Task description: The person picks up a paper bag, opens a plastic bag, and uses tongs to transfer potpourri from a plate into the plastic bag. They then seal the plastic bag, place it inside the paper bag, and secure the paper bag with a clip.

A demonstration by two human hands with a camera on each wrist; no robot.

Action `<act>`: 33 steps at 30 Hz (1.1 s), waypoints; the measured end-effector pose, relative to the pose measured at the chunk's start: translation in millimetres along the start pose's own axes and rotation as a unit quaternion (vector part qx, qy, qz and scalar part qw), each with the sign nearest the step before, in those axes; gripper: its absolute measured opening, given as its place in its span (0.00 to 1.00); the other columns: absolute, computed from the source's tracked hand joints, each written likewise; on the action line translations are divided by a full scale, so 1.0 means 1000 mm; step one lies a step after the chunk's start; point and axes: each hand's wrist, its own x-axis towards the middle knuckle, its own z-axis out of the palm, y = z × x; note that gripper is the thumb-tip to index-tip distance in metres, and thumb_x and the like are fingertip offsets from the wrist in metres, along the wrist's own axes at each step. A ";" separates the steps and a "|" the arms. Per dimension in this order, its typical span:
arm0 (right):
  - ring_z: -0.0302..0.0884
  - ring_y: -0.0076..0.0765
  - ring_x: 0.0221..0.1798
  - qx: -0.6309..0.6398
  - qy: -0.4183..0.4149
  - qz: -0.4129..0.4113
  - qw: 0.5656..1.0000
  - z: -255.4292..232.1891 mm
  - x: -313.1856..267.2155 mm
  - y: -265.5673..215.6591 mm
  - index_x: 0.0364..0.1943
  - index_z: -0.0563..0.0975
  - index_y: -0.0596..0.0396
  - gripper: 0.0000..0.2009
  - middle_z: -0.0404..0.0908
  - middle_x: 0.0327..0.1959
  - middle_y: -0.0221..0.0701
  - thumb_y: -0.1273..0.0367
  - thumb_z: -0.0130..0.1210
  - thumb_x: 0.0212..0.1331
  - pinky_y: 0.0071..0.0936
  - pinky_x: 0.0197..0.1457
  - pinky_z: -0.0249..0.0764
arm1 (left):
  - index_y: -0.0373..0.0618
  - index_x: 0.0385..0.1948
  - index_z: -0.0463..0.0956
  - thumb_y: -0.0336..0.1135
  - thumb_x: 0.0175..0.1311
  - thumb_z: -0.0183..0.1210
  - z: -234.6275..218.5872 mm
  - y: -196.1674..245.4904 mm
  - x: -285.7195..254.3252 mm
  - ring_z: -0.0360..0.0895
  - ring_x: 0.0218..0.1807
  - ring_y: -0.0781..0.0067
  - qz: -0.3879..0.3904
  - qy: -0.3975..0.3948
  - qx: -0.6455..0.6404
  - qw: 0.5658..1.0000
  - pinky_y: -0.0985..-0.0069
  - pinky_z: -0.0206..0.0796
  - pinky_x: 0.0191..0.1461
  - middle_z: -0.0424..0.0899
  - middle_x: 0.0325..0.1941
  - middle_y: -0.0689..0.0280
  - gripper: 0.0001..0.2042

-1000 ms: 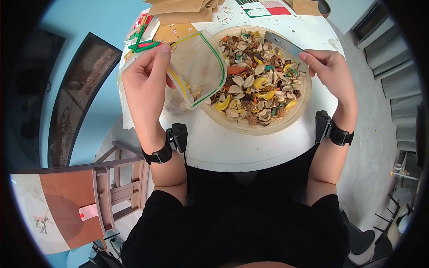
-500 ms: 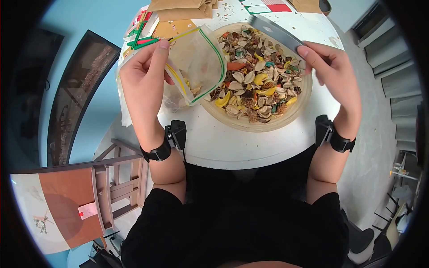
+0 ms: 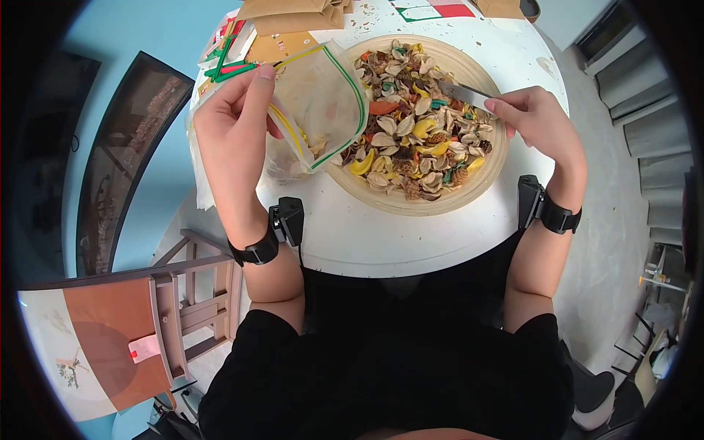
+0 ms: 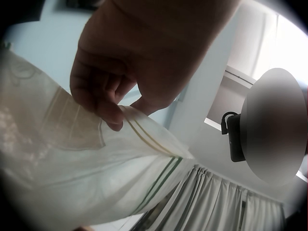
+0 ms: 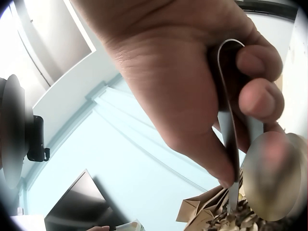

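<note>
In the head view my left hand (image 3: 238, 139) pinches the edge of a clear zip bag (image 3: 323, 84) between thumb and fingers. The bag's mouth, with yellow and green seal strips, gapes toward the right, and a few dried pieces lie inside. My right hand (image 3: 543, 125) holds metal tongs (image 3: 469, 94), whose bent end shows inside the palm in the right wrist view. The tong tips reach into the potpourri (image 3: 418, 136), a mix of dried petals, cones and coloured pieces. It is heaped on a round wooden plate (image 3: 469, 202), and the bag overlaps the plate's left rim.
Brown paper bags (image 3: 290, 16) stand at the back of the white table (image 3: 367, 253). Red and green sticks (image 3: 231, 70) lie beyond my left hand. A red, white and green patterned sheet (image 3: 436, 9) is at the far edge, and small crumbs dot the tabletop.
The tongs rose toward the plate's far side, then came down, with their tips now in the potpourri near the middle right. My left hand keeps the bag in nearly the same place.
</note>
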 end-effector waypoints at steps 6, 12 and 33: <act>0.69 0.20 0.21 -0.022 0.037 -0.046 0.998 -0.003 -0.004 -0.001 0.40 0.89 0.59 0.18 0.77 0.16 0.26 0.56 0.65 0.65 0.23 0.28 0.65 | 0.30 0.43 0.86 0.38 0.70 0.65 0.000 -0.002 0.001 0.70 0.20 0.86 0.000 -0.009 -0.008 1.000 0.82 0.61 0.24 0.78 0.19 0.71 0.15; 0.72 0.17 0.26 0.105 0.048 -0.111 0.987 -0.006 -0.014 -0.017 0.44 0.88 0.62 0.15 0.78 0.20 0.26 0.62 0.64 0.67 0.21 0.31 0.67 | 0.30 0.43 0.85 0.38 0.70 0.64 0.001 -0.002 0.000 0.70 0.20 0.86 -0.004 -0.016 -0.010 1.000 0.83 0.62 0.25 0.79 0.21 0.72 0.15; 0.60 0.25 0.18 0.077 0.034 -0.267 0.960 0.045 -0.034 -0.079 0.43 0.87 0.57 0.11 0.73 0.17 0.36 0.64 0.67 0.63 0.25 0.23 0.58 | 0.30 0.42 0.85 0.37 0.70 0.63 0.001 0.002 -0.002 0.70 0.19 0.86 -0.016 -0.032 -0.028 0.999 0.84 0.61 0.24 0.78 0.20 0.73 0.14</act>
